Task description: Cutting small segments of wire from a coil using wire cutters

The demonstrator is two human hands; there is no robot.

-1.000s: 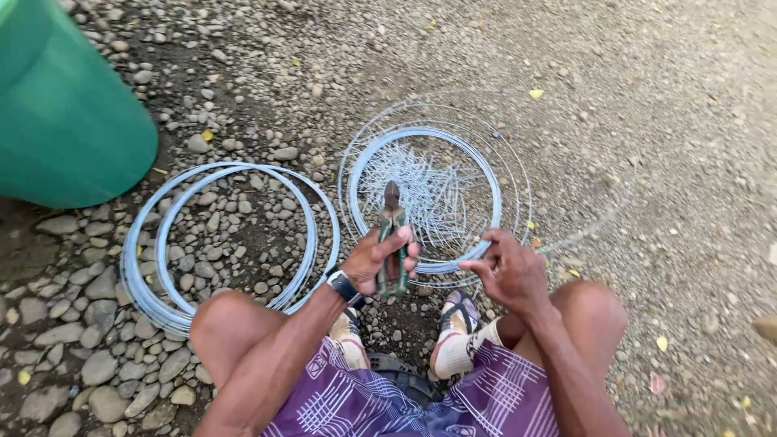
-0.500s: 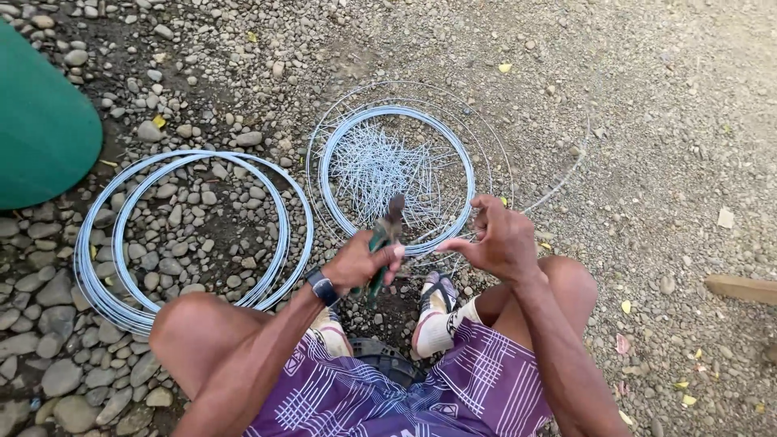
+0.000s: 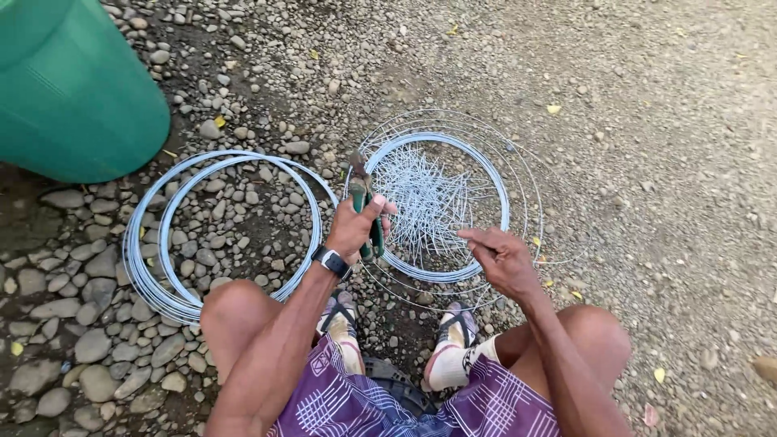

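My left hand [image 3: 356,231], with a dark watch on the wrist, grips green-handled pliers [image 3: 364,202] pointing up and away from me. My right hand [image 3: 500,259] pinches a thin grey wire at the near rim of a wire coil [image 3: 494,174] lying on the gravel. Inside that coil sits a pile of short cut wire pieces [image 3: 425,202]. A second, larger wire coil [image 3: 154,235] lies to the left by my left knee. I am squatting, both knees and feet in view.
A large green barrel [image 3: 73,89] stands at the upper left. The ground is loose stones at left and finer gravel at right. A few yellow leaves are scattered about.
My left hand has raised the pliers to an upright position and moved apart from my right hand. My right hand has shifted right along the coil's rim. The view has swung.
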